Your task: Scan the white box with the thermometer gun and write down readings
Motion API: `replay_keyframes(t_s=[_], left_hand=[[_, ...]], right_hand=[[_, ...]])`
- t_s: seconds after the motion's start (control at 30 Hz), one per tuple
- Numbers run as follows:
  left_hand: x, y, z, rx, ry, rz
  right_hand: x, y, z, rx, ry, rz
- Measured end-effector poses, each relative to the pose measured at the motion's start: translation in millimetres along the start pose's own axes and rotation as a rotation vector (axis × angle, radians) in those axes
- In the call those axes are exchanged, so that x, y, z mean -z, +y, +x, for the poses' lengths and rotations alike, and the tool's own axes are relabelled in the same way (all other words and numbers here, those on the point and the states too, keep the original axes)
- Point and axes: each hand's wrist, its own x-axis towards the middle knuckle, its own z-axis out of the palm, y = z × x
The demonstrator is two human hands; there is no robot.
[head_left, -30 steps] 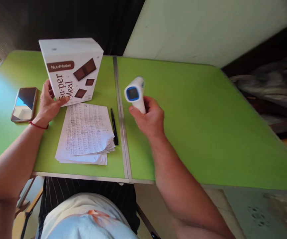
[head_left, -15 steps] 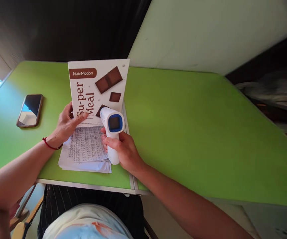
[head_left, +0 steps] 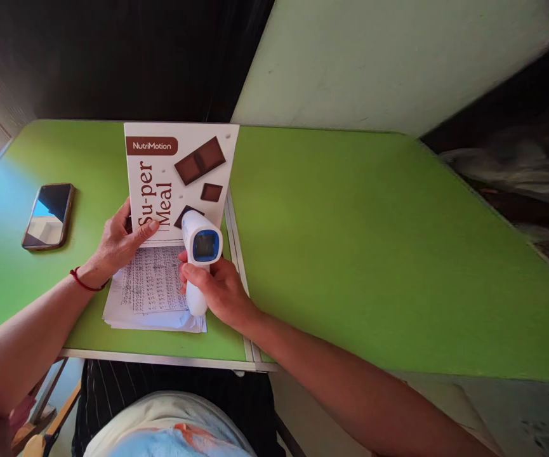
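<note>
My left hand (head_left: 120, 244) grips the lower left edge of a white box (head_left: 155, 190) printed "NutriMotion Su-per Meal" with brown chocolate pieces. Its thumb lies across the box's front, and the other fingers are hidden behind. In my right hand (head_left: 219, 282) is a white infrared thermometer (head_left: 198, 254) with a blue-rimmed screen, held by its handle. The thermometer's head covers the lower right part of the box, its screen facing me. Below the box, a stack of handwritten papers (head_left: 157, 285) lies on the green table.
A phone (head_left: 48, 216) lies face up to the left on the green table (head_left: 374, 254). A dark panel (head_left: 122, 57) and a pale wall (head_left: 341, 63) stand behind the table. Wrapped or plastic-covered items (head_left: 502, 168) sit beyond its right edge.
The whole scene has shifted slightly left in view. My right hand has moved the thermometer a little left relative to the box. Both hands keep their holds.
</note>
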Motion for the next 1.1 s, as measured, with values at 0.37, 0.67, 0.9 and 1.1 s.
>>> replay_keyframes(t_s=[0.37, 0.67, 0.9, 1.1], left_hand=[[-1.0, 8.1, -1.9, 0.026, -0.023, -0.033], [-1.1, 8.2, -0.7, 0.006, -0.04, -0.087], [0.7, 7.3, -1.3, -0.002, -0.037, -0.073], [1.2, 9.0, -1.5, 0.012, -0.051, -0.079]], right_hand=[[2.1, 5.7, 1.8, 0.117, 0.031, -0.093], [1.6, 2.2, -0.9, 0.115, 0.039, -0.106], [1.3, 1.6, -2.3, 0.11, 0.028, -0.102], [1.8, 1.7, -2.9, 0.104, 0.03, -0.117]])
